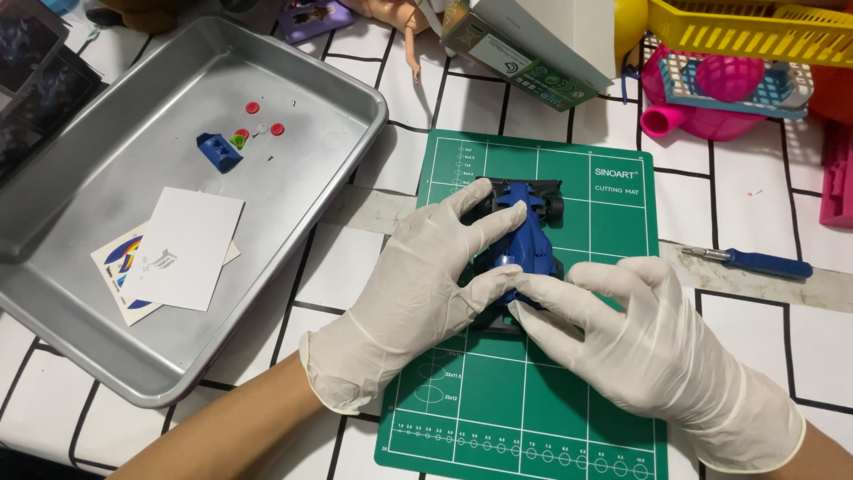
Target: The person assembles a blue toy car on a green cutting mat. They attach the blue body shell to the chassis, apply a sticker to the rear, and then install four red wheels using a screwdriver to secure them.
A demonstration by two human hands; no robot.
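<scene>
A blue toy race car (524, 227) with black wheels lies on a green cutting mat (577, 382). My left hand (418, 293), in a white glove, grips the car's left side with the fingers wrapped over its body. My right hand (640, 342), also gloved, pinches the car's near end with thumb and forefinger. The near part of the car is hidden under my fingers.
A metal tray (80, 169) at left holds a small blue part (218, 151), tiny red and green round pieces (253, 120), a white card (182, 249) and a sticker sheet. A blue screwdriver (755, 262) lies right of the mat. Boxes, a yellow basket (755, 31) and pink toys crowd the far edge.
</scene>
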